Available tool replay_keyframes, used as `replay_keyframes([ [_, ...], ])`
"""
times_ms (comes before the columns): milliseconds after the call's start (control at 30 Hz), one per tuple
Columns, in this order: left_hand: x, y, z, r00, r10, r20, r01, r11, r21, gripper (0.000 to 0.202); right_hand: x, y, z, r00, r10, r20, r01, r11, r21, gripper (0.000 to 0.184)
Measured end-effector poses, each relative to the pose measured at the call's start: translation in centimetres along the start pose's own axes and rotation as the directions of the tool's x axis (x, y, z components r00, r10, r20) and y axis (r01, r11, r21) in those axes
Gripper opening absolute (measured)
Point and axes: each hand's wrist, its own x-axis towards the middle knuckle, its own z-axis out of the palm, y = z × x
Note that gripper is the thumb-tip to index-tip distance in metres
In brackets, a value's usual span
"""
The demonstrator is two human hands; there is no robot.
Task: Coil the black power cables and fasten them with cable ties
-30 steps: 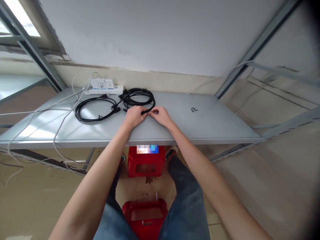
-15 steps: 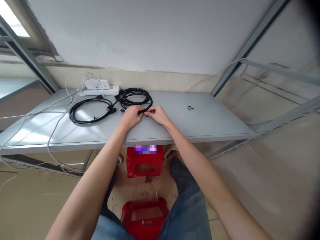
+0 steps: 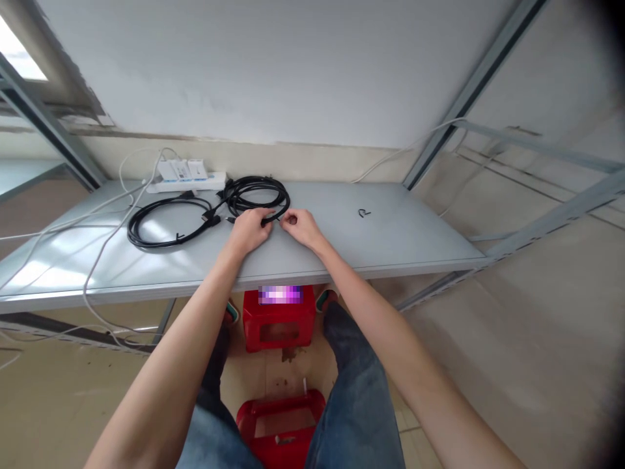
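Note:
A coiled black cable point(image 3: 258, 180) lies on the grey shelf, and my left hand point(image 3: 250, 231) is closed on its near edge. Just right of there, my right hand point(image 3: 301, 228) has thumb and forefinger pinched together. A thin black tie, only a short dark end of it visible, runs from the cable toward those fingertips; the rest is hidden. To the left, a second coiled black cable point(image 3: 156, 245) rests flat, with a small tie standing up from its near side. Cable plugs point(image 3: 211, 217) sit between the two coils.
A white power strip point(image 3: 188, 184) with white adapters point(image 3: 182, 170) stands at the back. Loose white cords point(image 3: 92, 268) cross the shelf's point(image 3: 415, 241) left part and hang over its edge. Small black tie pieces point(image 3: 364, 213) lie on the right. Red stools point(image 3: 279, 319) stand below.
The camera view has shifted slightly. My right fingers have drawn a little away from the cable and curled tighter, while my left hand keeps hold of the coil.

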Motion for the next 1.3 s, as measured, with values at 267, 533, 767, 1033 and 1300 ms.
replay_keyframes([
  [267,-0.1,0.1,-0.3,0.999,-0.048,0.003,0.048,0.997,0.055,0.054,-2.7,-1.7,-1.1,0.898,0.259,-0.356,-0.33,0.932,-0.152,0.014],
  [533,-0.3,0.3,-0.3,0.999,-0.038,-0.001,0.038,0.996,0.083,0.038,-4.6,2.3,-8.8,0.915,0.107,-0.39,-0.277,0.868,-0.412,0.013],
  [767,-0.5,0.7,-0.8,0.998,-0.015,0.063,0.006,0.99,0.14,0.053,-5.3,7.7,-12.1,0.851,0.163,-0.5,-0.368,0.863,-0.345,0.013],
  [1033,-0.7,1.7,-1.0,0.996,-0.06,0.063,0.039,0.958,0.286,0.056,-3.9,8.6,-11.3,0.785,0.137,-0.605,-0.445,0.804,-0.396,0.024],
  [1300,-1.2,2.1,-0.9,0.989,0.072,0.132,-0.104,0.961,0.257,0.041,-4.1,8.4,-11.4,0.788,0.123,-0.604,-0.422,0.822,-0.383,0.035],
])
